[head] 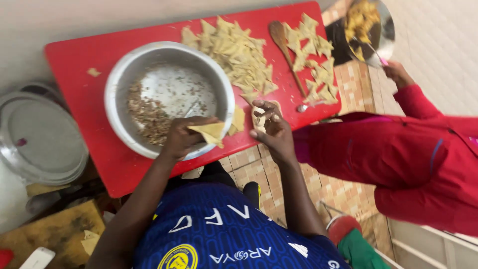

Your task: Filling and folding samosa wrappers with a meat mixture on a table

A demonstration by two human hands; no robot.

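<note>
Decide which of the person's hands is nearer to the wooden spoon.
Right. The right hand sits just below the wooden spoon; the left hand is farther away, over the metal bowl.

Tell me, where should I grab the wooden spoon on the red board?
Probably the thin handle end nearest the red-sleeved person, from above. The wooden spoon lies flat on the red board, its bowl end up top between pastry piles, while the handle's lower end looks clearer.
</note>
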